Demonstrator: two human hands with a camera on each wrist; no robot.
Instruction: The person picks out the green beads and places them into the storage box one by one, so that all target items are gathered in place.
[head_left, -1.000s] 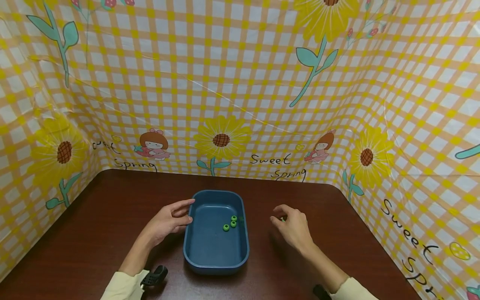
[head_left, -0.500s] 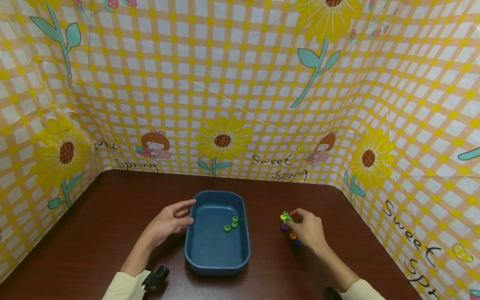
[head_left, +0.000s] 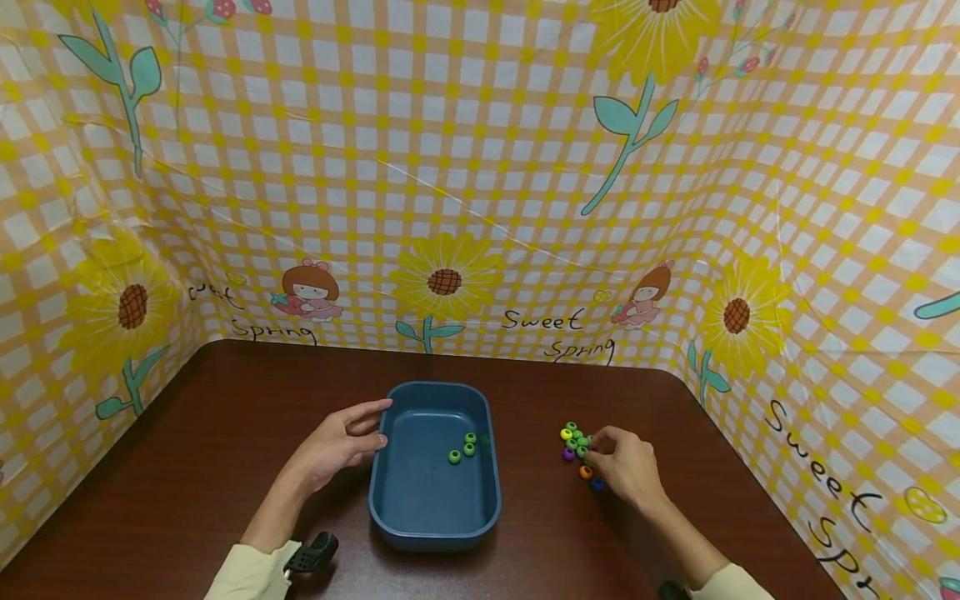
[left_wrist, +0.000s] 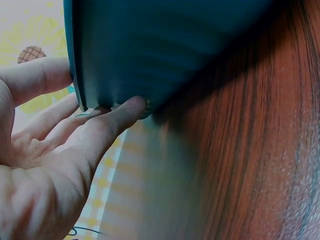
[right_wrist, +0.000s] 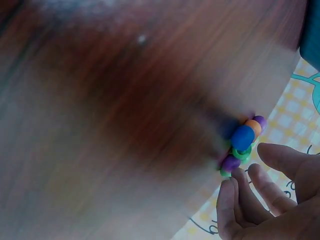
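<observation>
Beads (head_left: 582, 452) lie on the worktop (head_left: 540, 525) by the right hand (head_left: 630, 468); whether it pinches one, I cannot tell. The left hand (head_left: 336, 442), fingers extended, touches a blue bin (head_left: 434, 542) holding three green beads (head_left: 468, 450).

From the head, one view looks forward and down at the counter (head_left: 285, 383); close-up wrist views share its tub (head_left: 433, 541), left, and beads (head_left: 582, 452), right.

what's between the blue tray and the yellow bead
Only bare brown tabletop lies between the blue tray and the yellow bead, as the head view shows.
</observation>
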